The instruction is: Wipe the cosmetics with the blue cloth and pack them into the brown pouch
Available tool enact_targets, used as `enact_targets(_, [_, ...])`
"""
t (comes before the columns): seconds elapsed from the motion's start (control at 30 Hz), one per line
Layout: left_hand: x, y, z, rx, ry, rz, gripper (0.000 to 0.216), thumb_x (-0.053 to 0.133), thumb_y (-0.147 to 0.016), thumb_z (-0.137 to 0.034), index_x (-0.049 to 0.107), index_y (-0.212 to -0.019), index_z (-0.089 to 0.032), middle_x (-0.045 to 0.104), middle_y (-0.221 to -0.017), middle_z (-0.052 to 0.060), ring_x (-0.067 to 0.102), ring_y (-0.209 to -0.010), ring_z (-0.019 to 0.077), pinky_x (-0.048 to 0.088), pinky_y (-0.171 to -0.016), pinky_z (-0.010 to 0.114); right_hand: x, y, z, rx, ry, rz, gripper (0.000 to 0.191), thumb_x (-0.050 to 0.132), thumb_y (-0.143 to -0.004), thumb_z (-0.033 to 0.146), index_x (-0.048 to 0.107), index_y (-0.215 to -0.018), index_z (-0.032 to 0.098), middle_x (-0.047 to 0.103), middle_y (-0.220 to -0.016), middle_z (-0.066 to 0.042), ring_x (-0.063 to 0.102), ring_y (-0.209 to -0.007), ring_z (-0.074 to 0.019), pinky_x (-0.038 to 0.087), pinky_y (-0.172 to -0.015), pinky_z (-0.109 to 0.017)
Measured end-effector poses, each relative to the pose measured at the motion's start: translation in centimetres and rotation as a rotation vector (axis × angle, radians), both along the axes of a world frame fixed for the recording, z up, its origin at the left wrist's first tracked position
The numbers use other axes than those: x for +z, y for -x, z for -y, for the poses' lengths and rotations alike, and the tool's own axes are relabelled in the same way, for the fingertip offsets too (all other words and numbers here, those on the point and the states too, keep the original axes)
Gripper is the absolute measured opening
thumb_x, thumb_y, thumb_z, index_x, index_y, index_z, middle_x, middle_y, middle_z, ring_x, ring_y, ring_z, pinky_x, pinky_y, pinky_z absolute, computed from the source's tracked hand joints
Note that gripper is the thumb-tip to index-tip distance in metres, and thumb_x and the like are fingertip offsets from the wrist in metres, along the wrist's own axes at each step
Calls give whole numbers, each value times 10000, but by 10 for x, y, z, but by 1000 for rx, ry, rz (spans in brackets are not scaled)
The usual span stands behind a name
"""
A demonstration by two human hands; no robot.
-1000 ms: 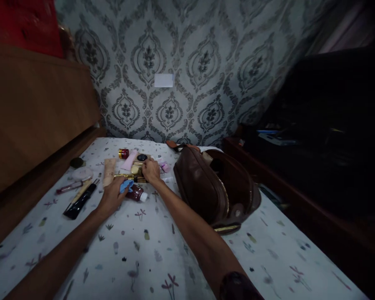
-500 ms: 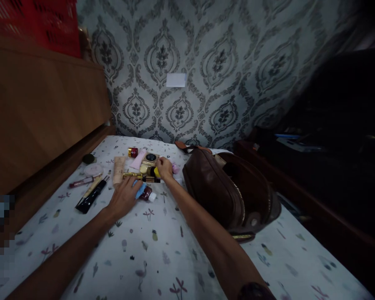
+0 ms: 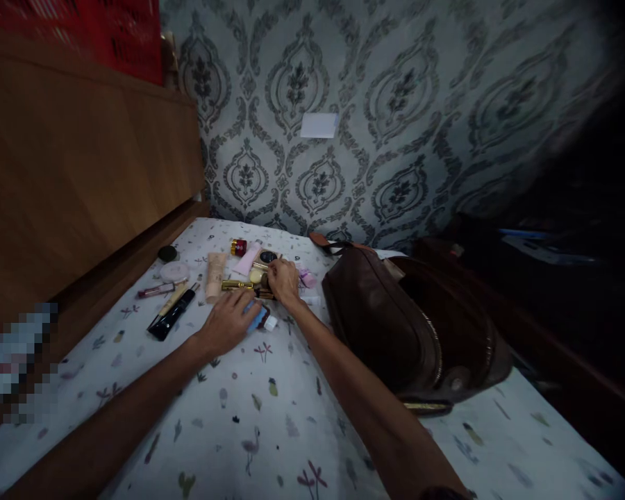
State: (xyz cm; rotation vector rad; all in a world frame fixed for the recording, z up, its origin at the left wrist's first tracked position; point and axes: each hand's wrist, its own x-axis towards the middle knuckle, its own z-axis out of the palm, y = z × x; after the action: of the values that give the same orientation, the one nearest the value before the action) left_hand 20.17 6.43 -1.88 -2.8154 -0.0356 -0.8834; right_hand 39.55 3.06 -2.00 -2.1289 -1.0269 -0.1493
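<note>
My left hand [image 3: 228, 321] rests palm down on the printed sheet, its bent fingers on a crumpled blue cloth-like piece [image 3: 255, 316]. That piece lies against a small dark bottle with a white cap [image 3: 271, 323]. My right hand [image 3: 285, 279] is closed among the cosmetics, its fingertips pointing down; what they hold is hidden. Near it lie a beige compact [image 3: 267, 258], a pink tube [image 3: 247, 260], a gold tube [image 3: 237, 285] and a purple item [image 3: 307, 278]. A beige squeeze tube [image 3: 215, 276] lies beyond my left fingers.
On the right stands a brown leather bag [image 3: 380, 316], unzipped. Leftward lie a black tube [image 3: 171, 314], a lip gloss tube [image 3: 156, 290], a pale round case [image 3: 174, 271] and a red jar with gold lid [image 3: 238, 247]. A wooden cabinet [image 3: 94, 146] borders the left side; patterned wallpaper [image 3: 320, 184] rises behind.
The view has turned slightly, so everything sits further right. My right hand has gone from a fist to fingers reaching down, covering the yellow item beside it. My left hand remains by the bottle.
</note>
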Motion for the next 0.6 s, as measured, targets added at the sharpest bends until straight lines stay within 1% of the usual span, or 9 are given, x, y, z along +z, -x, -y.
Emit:
enact_targets(0.07, [3, 1, 12, -198, -129, 49, 208, 448, -942, -124, 608, -1075, -134, 648, -1085, 141, 575, -1009, 254, 483, -820, 374, -5, -4, 0, -10, -78, -30, 240, 494, -852, 182, 706, -962, 167, 695, -1034, -115, 577, -1044, -259, 408, -931, -363])
enact_targets(0.13, [5, 1, 27, -362, -189, 28, 176, 450, -947, -128, 606, -1027, -138, 655, -983, 110, 583, -911, 221, 473, -767, 339, -11, -9, 2, -39, -169, -76, 285, 438, -868, 198, 687, -996, 147, 703, -1012, -116, 602, -988, -245, 434, -896, -350])
enact_targets(0.17, [5, 1, 33, -419, -198, 0, 157, 456, -948, -134, 605, -996, -144, 651, -940, 94, 580, -867, 209, 465, -739, 328, -15, -11, 3, -55, -216, -98, 309, 406, -876, 207, 675, -1010, 136, 705, -1001, -119, 612, -962, -238, 447, -873, -343])
enact_targets(0.23, [5, -1, 43, -484, -198, -58, 138, 463, -950, -139, 600, -955, -155, 638, -891, 76, 572, -818, 195, 451, -703, 317, -21, -14, 9, -77, -305, -131, 339, 356, -886, 223, 655, -1014, 126, 705, -998, -125, 626, -938, -228, 468, -833, -329])
enact_targets(0.33, [3, -2, 47, -477, -177, -127, 143, 448, -947, -138, 588, -974, -158, 633, -902, 84, 569, -832, 202, 454, -722, 324, -29, -14, 21, -79, -414, -143, 335, 339, -886, 258, 638, -971, 134, 705, -980, -123, 633, -918, -219, 483, -804, -319])
enact_targets(0.47, [-1, -3, 40, -414, -119, -182, 175, 446, -921, -146, 570, -1044, -151, 636, -974, 113, 575, -905, 236, 474, -761, 352, -32, -6, 34, -73, -500, -130, 323, 345, -884, 286, 628, -945, 142, 696, -906, -112, 624, -844, -221, 492, -784, -344])
enact_targets(0.53, [-2, -2, 34, -376, -74, -175, 207, 443, -907, -135, 570, -1070, -152, 636, -1013, 125, 576, -936, 247, 479, -767, 364, -29, 2, 38, -66, -526, -113, 305, 366, -884, 296, 629, -945, 153, 690, -930, -114, 614, -887, -231, 482, -840, -374])
enact_targets(0.6, [-2, -2, 26, -297, 12, -142, 235, 462, -889, -141, 576, -1094, -154, 633, -1055, 139, 569, -979, 266, 484, -808, 399, -24, 12, 42, -25, -532, -74, 286, 395, -891, 303, 638, -954, 166, 686, -970, -113, 599, -961, -241, 455, -920, -403])
